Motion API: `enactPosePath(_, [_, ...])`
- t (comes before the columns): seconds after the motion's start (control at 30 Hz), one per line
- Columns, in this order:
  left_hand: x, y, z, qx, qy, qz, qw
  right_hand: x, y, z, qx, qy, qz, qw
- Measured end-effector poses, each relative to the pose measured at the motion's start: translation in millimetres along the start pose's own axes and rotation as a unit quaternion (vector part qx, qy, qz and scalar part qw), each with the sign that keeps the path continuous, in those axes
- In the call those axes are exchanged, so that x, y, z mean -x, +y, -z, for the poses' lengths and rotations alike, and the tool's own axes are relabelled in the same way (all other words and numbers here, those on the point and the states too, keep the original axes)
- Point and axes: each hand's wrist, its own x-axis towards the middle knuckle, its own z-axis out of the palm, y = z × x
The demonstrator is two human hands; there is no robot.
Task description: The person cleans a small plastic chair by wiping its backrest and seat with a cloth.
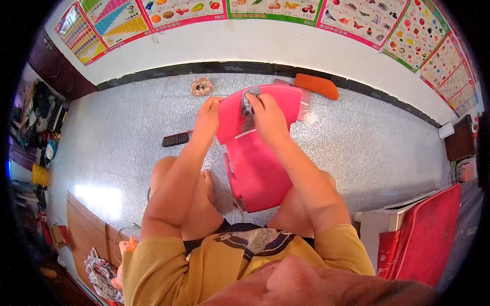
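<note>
A pink plastic object (263, 171), broad and curved like a small chair, stands on the floor between my legs. At the left edge of its upper panel, my left hand (207, 120) is closed round the rim. My right hand (268, 117) pinches a grey cloth (248, 104) against the face of that panel. Part of the cloth is hidden under my right fingers. To the left of the pink object lies a brush (176, 139) with dark bristles.
A round patterned item (201, 86) and an orange-red board (316, 86) lie near the wall. Brown cardboard (92, 224) is at the lower left. A red-covered piece of furniture (426, 234) stands at the right.
</note>
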Motion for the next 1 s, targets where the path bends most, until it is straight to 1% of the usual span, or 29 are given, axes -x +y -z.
enactPosePath(0.1, [-6.7, -12.1, 3.5, -0.081, 0.003, -0.044, 0.996, -16.7, 25.1, 32.1, 0.161, 0.091, 0.095, 0.978])
enactPosePath(0.2, [-7.6, -14.3, 7.3, -0.199, 0.019, -0.13, 0.971, -18.6, 34.6, 68.1, 0.152, 0.163, 0.012, 0.975])
enactPosePath(0.3, [0.6, 1.4, 5.9, -0.236, 0.015, -0.106, 0.966, -18.5, 37.4, 71.6, 0.169, 0.173, 0.019, 0.97])
enactPosePath(0.4, [-1.2, -1.1, 6.0, -0.244, 0.013, -0.115, 0.963, -14.9, 29.5, 51.5, 0.212, 0.166, 0.128, 0.954])
enactPosePath(0.43, [-0.2, 1.4, 5.8, -0.253, 0.01, -0.106, 0.961, -13.2, 33.5, 35.6, 0.195, 0.149, 0.141, 0.959])
enactPosePath(0.5, [2.8, 7.6, 5.2, -0.273, 0.004, -0.089, 0.958, -5.1, 31.9, 3.0, 0.08, 0.097, 0.071, 0.99])
enactPosePath(0.57, [-0.6, -2.9, 5.6, -0.276, 0.008, -0.118, 0.954, 0.4, 18.6, -8.9, 0.037, 0.067, 0.069, 0.995])
enactPosePath(0.63, [-0.7, -5.0, 4.8, -0.274, -0.004, -0.133, 0.953, 2.7, 2.9, -1.7, 0.068, 0.058, 0.136, 0.987])
enactPosePath(0.7, [-0.3, -4.0, 9.2, -0.27, -0.017, -0.134, 0.953, -5.0, 10.6, 13.5, 0.056, 0.041, 0.046, 0.997])
enactPosePath(0.77, [-0.8, -9.0, 12.6, -0.254, -0.02, -0.152, 0.955, -14.0, 22.4, 35.8, 0.103, 0.079, 0.023, 0.991])
enactPosePath(0.83, [-1.7, -11.0, 15.2, -0.242, -0.025, -0.16, 0.957, -19.1, 34.5, 61.6, 0.21, 0.172, 0.066, 0.96])
enactPosePath(0.93, [-1.9, -8.2, 16.5, -0.247, -0.033, -0.154, 0.956, -19.6, 38.3, 78.0, 0.209, 0.209, 0.016, 0.955])
enactPosePath(1.0, [-2.6, -5.2, 15.2, -0.265, -0.032, -0.147, 0.952, -16.7, 34.8, 71.3, 0.224, 0.162, -0.001, 0.961])
